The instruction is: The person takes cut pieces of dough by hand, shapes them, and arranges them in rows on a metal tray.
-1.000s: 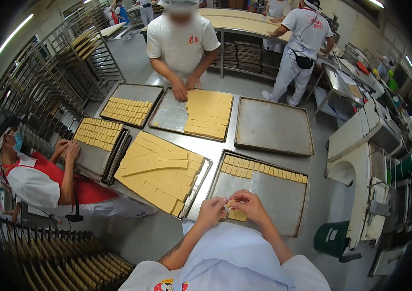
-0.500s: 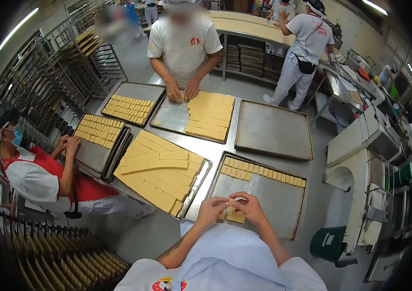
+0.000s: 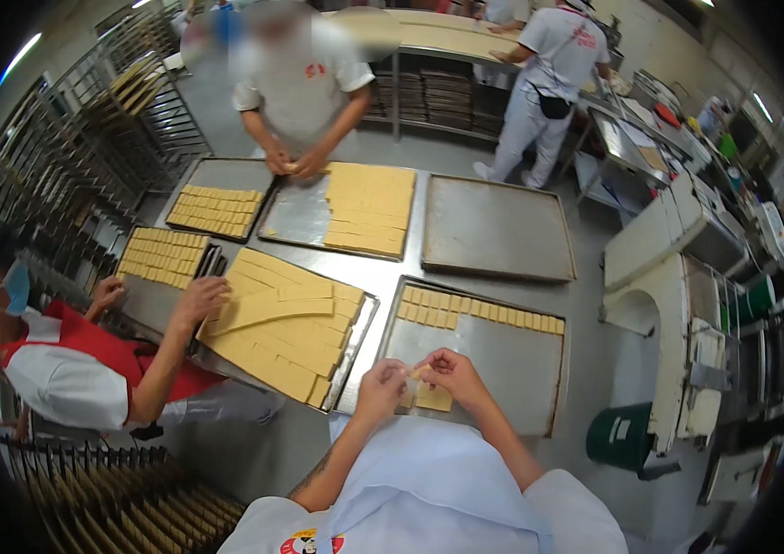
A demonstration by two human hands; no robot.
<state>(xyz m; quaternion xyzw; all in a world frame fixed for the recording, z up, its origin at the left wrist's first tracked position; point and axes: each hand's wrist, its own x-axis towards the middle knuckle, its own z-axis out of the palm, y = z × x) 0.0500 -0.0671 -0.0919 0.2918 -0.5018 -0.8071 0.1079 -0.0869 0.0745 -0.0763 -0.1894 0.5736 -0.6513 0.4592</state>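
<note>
Over the near edge of a metal tray (image 3: 512, 369), my left hand (image 3: 383, 388) and my right hand (image 3: 454, 377) meet at their fingertips. Pinched between them is a small yellow dough piece (image 3: 417, 371), partly hidden by the fingers. Just beneath, a flat yellow dough slab (image 3: 433, 397) lies on the tray. Along the tray's far edge run rows of small dough pieces (image 3: 484, 311). To the left, overlapping dough strips (image 3: 281, 314) cover another tray.
A co-worker in a red apron (image 3: 87, 346) reaches toward the dough strips from the left. Another person (image 3: 299, 92) handles dough at the far side. A bare tray (image 3: 498, 226) lies at the far right, and a green bin (image 3: 620, 434) stands on the floor.
The view has shifted, so the trays appear further left. The left co-worker's hand has moved from the small pieces to the dough strips. My hands stay together over the tray.
</note>
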